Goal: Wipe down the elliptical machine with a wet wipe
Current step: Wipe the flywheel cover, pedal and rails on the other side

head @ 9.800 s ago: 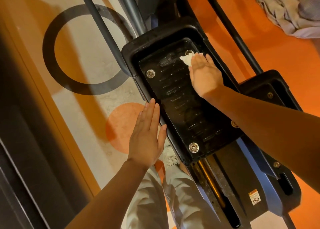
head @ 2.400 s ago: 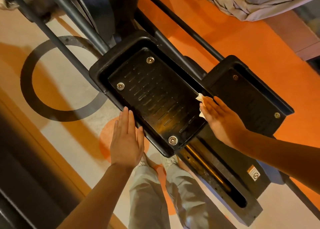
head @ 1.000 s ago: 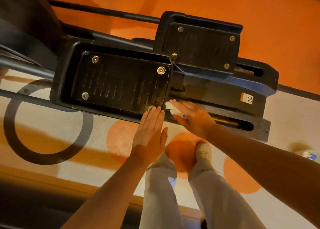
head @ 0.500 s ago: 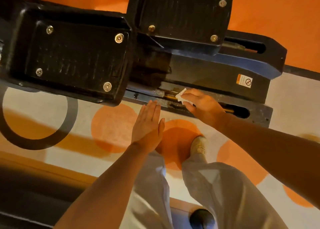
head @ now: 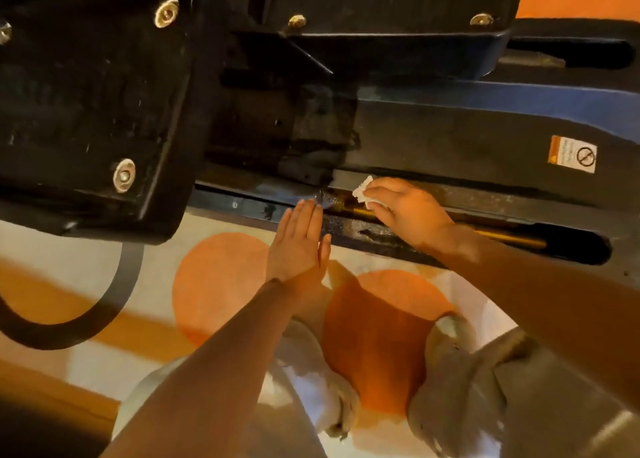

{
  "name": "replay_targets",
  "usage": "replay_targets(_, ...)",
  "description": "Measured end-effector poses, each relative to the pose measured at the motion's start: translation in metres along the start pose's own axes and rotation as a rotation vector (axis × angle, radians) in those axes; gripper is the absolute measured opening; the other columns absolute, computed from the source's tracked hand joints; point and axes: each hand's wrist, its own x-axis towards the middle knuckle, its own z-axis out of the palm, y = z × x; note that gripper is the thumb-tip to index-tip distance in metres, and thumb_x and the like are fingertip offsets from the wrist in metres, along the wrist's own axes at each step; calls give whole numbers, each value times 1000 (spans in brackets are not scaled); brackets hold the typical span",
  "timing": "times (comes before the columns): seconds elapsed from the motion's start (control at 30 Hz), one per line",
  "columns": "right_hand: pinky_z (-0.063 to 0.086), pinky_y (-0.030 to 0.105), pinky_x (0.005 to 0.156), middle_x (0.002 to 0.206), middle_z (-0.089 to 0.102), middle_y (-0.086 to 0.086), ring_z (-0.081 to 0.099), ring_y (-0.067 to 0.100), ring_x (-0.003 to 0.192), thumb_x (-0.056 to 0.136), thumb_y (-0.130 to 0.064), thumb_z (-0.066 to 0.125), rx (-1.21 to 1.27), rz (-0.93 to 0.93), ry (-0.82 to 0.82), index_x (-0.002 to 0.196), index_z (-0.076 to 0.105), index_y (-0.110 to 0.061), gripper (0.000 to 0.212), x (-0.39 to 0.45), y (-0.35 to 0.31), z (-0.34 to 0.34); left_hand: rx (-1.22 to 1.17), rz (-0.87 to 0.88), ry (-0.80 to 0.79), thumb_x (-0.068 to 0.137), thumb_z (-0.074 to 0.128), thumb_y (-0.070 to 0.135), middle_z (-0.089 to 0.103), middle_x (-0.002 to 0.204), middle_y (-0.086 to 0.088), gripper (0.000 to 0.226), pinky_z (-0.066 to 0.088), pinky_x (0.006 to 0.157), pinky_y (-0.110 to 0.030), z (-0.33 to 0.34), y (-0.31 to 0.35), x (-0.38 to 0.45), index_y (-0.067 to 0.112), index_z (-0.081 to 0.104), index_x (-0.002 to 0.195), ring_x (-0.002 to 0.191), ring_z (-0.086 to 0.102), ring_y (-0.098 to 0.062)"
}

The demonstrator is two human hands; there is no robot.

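wet wipe (head: 362, 190) lay bunched under the fingertips of the right hand (head: 403, 210), pinched and pressed onto the lower rail (head: 485, 199) of the elliptical machine (head: 450, 128), just beside the brass-coloured rod (head: 505, 239) in the rail's slot; had left the left pedal (head: 93, 104) within the last couple of seconds and dropped to this grimy track below it; meant, as a judgement, that the near pedal was done with and the frame was now in hand, while the far pedal (head: 381, 4) looked untouched; left hand (head: 299, 246) was held flat, fingers straight and together, holding nothing, tips near the rail's edge, contact not clear; beyond, a warning sticker (head: 572, 154) on the side panel, well apart from the wipe; below, pale floor with an orange circle (head: 381, 336) and the person's grey trouser legs (head: 467, 388).
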Motion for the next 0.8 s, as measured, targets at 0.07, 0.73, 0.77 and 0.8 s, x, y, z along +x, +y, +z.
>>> replay_targets(0.07, 50, 45, 97, 124, 63, 16, 60, 34, 114, 93, -10, 63, -19, -33, 22, 120, 66, -4, 28, 20, 6, 17, 13, -1, 39, 101, 16, 41, 31, 158, -14, 65, 5, 123, -37, 19, -18, 12, 4, 34, 151, 149, 22, -26)
replay_targets(0.73, -24, 23, 107, 152, -32, -5, -30, 10, 138, 100, -2, 37, -518, -386, -275, 149, -21, -23, 79, 110, 41, 73, 171, -32, 503, 103, 40, 28, 28, 160, -13, 52, 7, 124, -43, 73, -92, 34, 6, 38, 150, 151, 17, -25)
replay_targets(0.77, -26, 18, 104, 151, -32, -8, -28, 7, 138, 98, 2, 41, -481, -364, -309, 149, -21, -25, 85, 112, 44, 74, 181, -59, 522, 103, 40, 28, 26, 161, -14, 53, 6, 124, -43, 74, -94, 32, 7, 36, 151, 151, 16, -26)
replay_targets(0.8, -27, 14, 99, 150, -31, -10, -26, 5, 138, 96, 4, 44, -443, -362, -314, 148, -20, -27, 88, 112, 43, 74, 194, -81, 531, 103, 41, 28, 25, 161, -14, 54, 6, 124, -43, 75, -95, 30, 7, 35, 152, 152, 15, -26)
